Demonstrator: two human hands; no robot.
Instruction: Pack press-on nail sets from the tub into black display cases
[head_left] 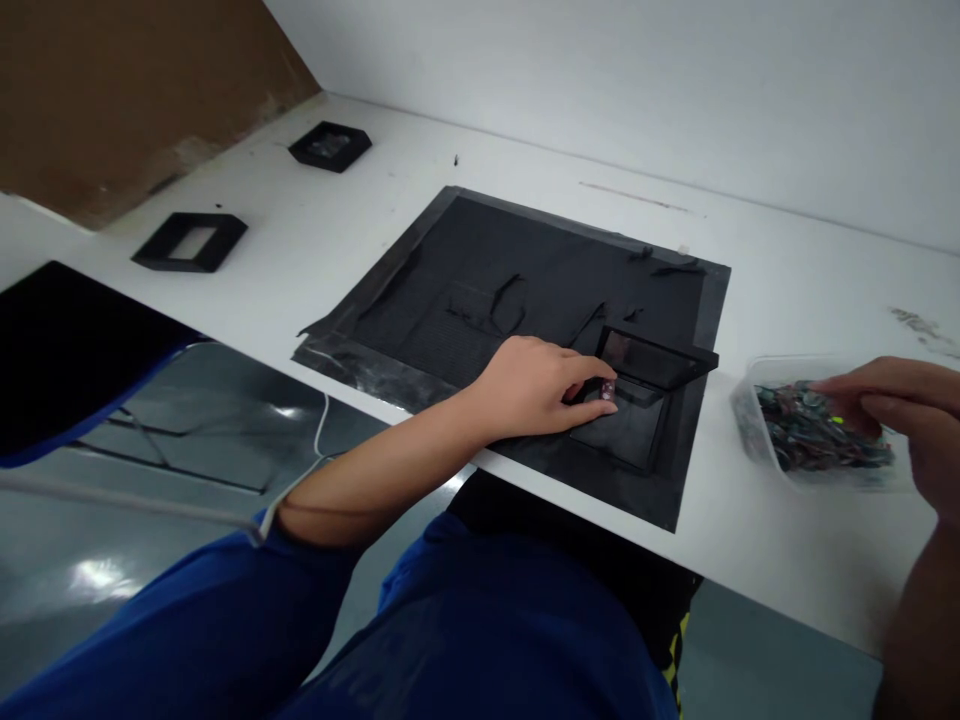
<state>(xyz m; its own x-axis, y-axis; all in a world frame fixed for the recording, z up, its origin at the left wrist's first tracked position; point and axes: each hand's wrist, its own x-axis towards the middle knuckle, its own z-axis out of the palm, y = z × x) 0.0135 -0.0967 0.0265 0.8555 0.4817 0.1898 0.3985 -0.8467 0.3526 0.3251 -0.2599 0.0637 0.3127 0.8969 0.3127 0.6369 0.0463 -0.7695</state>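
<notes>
Left hand (532,385) had a small reddish piece (608,391) pinched over the black case (621,430), whose lid (652,362) stood tilted, seemingly for access! Right hand (904,410) was at the plastic tub (756,450), presumably set close for easy reach; whether that hand gripped anything, I couldn't tell.

A thin black case (619,430) lies open, one panel flat, the other tilted up on its twelve o'clock side. A small, shiny reddish piece (608,392), its details blurred, is over the case's ten o'clock part. At three o'clock, well apart, a translucent tub (742,415) holds jumbled dark, greenish and reddish bits (795,435), one bright yellow-green.
</notes>
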